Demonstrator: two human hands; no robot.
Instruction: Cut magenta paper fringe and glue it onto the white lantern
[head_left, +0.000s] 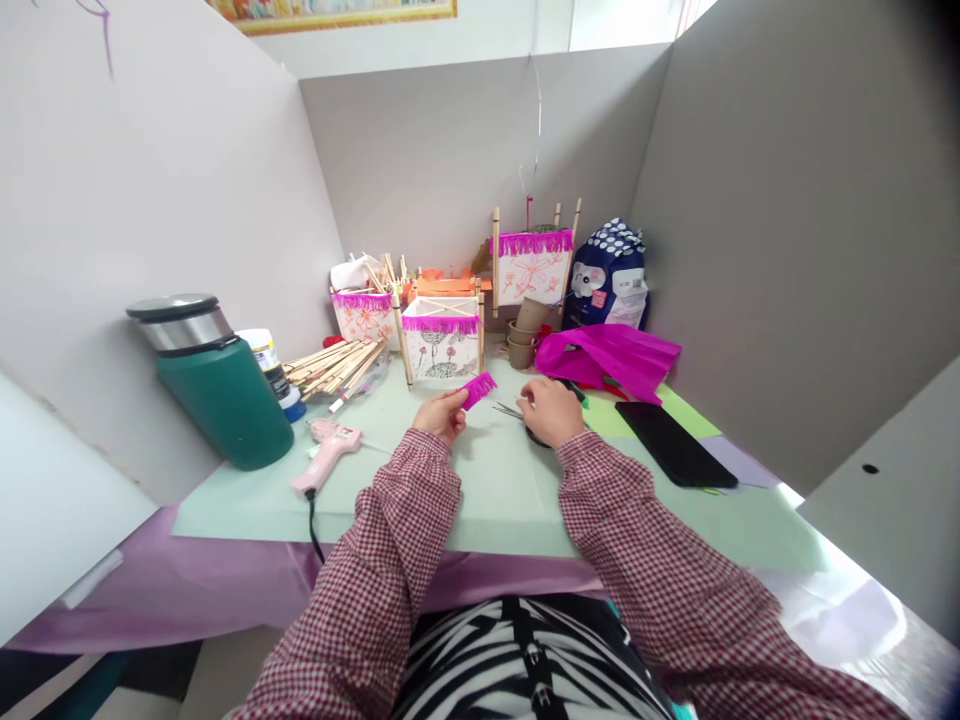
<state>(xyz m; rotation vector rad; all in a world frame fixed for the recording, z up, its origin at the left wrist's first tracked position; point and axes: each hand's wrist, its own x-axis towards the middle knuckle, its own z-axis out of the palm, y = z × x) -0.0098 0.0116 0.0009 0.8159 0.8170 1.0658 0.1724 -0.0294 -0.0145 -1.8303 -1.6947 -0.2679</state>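
My left hand [444,414] pinches a short magenta strip of fringed paper [480,388], its cut fringe pointing away to the upper right. Close by on the right, my right hand [553,410] is closed, fingers curled together over a pair of scissors [508,410]. The slim blades stick out to the left and part of a dark handle shows under the palm; whether the fingers grip them or something small is hidden. Just beyond the hands stands a white paper lantern [442,352] on wooden sticks, with magenta fringe along its top and drawn flowers.
At left are a pink glue gun [330,458], a green flask [225,405], a white bottle [264,360] and bundled sticks [341,368]. Behind stand two more fringed lanterns, one hanging [531,270]. At right are magenta paper [615,358], paper cups [523,340] and a black phone [675,445].
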